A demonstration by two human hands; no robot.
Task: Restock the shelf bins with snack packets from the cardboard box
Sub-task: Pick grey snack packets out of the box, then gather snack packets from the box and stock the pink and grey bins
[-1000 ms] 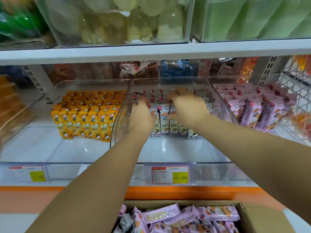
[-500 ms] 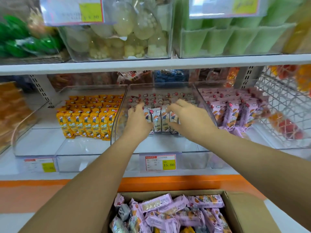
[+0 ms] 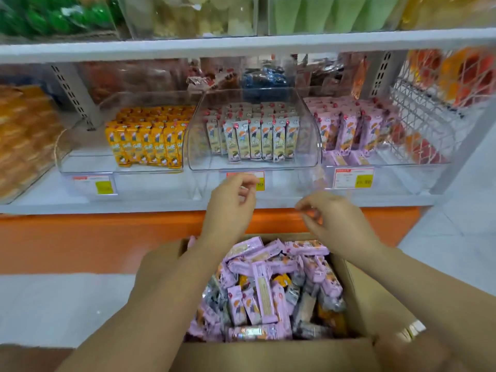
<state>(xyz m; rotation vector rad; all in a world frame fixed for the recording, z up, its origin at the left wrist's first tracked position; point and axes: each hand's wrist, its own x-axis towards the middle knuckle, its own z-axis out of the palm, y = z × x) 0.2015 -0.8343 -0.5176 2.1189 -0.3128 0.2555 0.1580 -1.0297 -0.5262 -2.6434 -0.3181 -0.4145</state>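
An open cardboard box (image 3: 375, 299) stands on the floor below me, heaped with mostly pink snack packets (image 3: 265, 288) and a few grey and orange ones. On the shelf, a middle clear bin (image 3: 255, 165) holds upright grey-white packets (image 3: 255, 140). A left bin (image 3: 88, 165) holds yellow packets (image 3: 146, 143), and a right bin (image 3: 386, 163) holds pink packets (image 3: 346, 130). My left hand (image 3: 229, 205) and right hand (image 3: 331, 220) hover between shelf and box, fingers loosely curled, holding nothing.
Price tags (image 3: 353, 178) hang on the bin fronts. A white wire basket (image 3: 429, 116) with red-orange goods sits at the right. An upper shelf (image 3: 241, 45) carries more clear bins. An orange base panel (image 3: 80, 237) runs under the shelf, above the pale floor.
Both hands have left the middle bin and drawn back down toward the box. The grey-white packets stay lined up in the bin. The view has tilted down.
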